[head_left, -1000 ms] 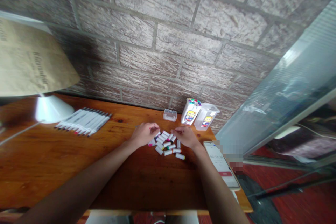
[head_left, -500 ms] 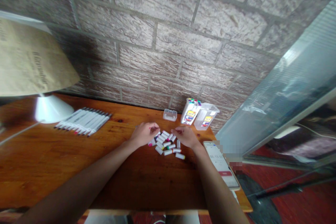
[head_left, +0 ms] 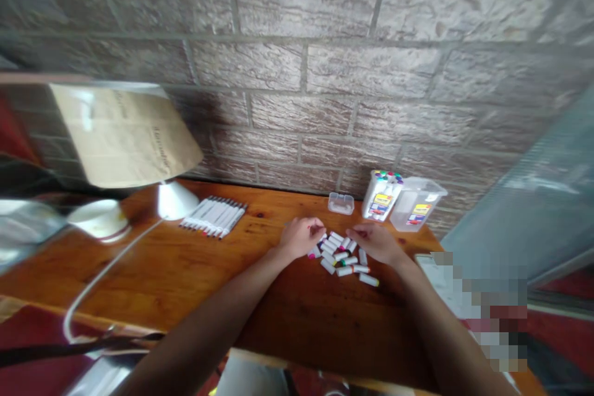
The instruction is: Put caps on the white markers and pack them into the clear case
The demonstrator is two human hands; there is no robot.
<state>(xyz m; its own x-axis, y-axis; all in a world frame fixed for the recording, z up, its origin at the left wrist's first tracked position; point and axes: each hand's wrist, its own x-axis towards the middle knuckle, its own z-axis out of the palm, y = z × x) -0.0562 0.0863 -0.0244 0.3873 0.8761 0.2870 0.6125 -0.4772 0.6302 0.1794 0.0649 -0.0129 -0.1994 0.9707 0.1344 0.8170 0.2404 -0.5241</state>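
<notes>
Several short white marker caps (head_left: 329, 266) with coloured ends lie in a loose pile on the wooden table. At the pile's left edge is my left hand (head_left: 301, 240), its fingers curled together over the caps; a small red mark shows on it. My right hand (head_left: 377, 244) hovers at the pile's right side, with thumb and fingertips drawn together. Whatever either hand may hold is hidden or too small to name. Farther left, several white markers with dark ends (head_left: 214, 216) lie side by side in a row.
Behind the pile stand a small clear box (head_left: 341, 203), a container packed with markers (head_left: 381, 197) and a clear plastic container (head_left: 415, 205). A lamp (head_left: 174, 201) and a white bowl (head_left: 99, 221) occupy the left. A partly blurred phone (head_left: 445, 281) lies right.
My view has turned left, bringing the bowl and more of the lamp into sight. Both hands keep nearly the same places beside the caps.
</notes>
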